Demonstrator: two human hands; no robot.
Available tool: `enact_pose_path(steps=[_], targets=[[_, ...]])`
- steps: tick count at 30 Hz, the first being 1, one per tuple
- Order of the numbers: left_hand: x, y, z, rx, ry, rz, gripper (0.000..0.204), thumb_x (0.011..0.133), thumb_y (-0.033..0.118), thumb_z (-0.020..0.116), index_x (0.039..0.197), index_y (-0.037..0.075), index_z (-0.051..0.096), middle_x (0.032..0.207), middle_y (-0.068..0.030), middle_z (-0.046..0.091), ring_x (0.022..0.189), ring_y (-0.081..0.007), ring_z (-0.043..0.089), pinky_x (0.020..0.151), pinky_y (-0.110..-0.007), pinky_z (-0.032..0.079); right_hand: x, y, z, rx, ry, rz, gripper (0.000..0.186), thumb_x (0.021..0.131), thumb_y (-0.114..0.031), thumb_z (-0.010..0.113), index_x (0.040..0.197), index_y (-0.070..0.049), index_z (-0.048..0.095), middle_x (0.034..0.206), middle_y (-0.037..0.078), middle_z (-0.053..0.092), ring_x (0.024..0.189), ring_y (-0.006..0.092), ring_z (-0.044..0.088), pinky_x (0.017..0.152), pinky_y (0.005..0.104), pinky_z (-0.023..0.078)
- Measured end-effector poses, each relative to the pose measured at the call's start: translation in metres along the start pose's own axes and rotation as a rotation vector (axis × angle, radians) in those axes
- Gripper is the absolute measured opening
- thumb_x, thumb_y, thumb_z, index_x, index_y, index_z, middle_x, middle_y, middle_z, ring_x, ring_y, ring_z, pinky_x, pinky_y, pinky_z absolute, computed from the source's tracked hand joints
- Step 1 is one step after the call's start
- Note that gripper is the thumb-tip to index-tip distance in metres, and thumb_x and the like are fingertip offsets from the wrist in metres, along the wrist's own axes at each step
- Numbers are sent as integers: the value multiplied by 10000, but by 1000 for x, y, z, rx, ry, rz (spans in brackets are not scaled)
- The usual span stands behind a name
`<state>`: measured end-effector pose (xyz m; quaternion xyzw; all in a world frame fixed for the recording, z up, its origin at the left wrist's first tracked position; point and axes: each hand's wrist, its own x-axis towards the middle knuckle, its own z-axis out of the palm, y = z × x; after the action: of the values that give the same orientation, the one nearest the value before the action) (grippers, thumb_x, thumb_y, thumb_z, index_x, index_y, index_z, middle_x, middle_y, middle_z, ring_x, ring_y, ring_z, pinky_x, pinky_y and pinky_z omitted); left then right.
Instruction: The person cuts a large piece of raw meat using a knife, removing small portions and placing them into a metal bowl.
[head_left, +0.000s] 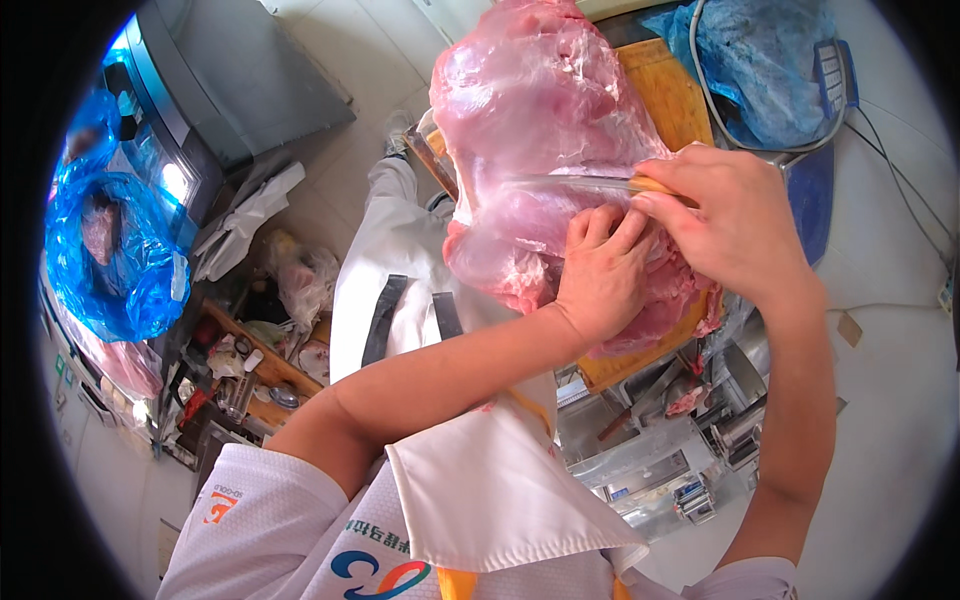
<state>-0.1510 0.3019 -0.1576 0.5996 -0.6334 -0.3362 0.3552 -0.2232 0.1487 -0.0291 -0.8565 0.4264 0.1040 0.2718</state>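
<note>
A large slab of raw pink meat (540, 100) lies across a wooden cutting board (672, 95). My right hand (735, 215) is closed around the yellowish handle of a knife (575, 182). Its narrow blade points left and lies along the meat's surface, just above my left hand. With bent fingers, my left hand (605, 265) presses into and grips the lower part of the meat; some of its fingertips are hidden. Near the board's lower edge, ragged red meat hangs beside my right wrist.
A blue plastic bag (765, 60) rests at the upper right beside a cable. Metal equipment (690, 470) stands below the board. On the left are a blue bag holding meat (115, 255), a grey cabinet (240, 80) and a cluttered wooden tray (265, 370).
</note>
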Motion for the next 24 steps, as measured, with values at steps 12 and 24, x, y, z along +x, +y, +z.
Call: enact_pose_path(steps=[12,24], targets=[[4,-3,-4,-12,35,-2,614,731,73,683,1340,58,615,1331,-59,545,1173,-298,529,1023,-456,418,-32,40,-31,-242,-44,286,258,931,-270,732,1120,-111,804,902,144,724,861,363,691,754,450,530],[18,-22,-76,86,-135,-13,706,711,51,746,1376,-50,534,1283,-206,537,1179,-402,535,1019,-508,428,-73,47,-26,-120,28,465,286,937,-230,760,1163,-58,799,911,134,738,786,293,715,732,380,540]])
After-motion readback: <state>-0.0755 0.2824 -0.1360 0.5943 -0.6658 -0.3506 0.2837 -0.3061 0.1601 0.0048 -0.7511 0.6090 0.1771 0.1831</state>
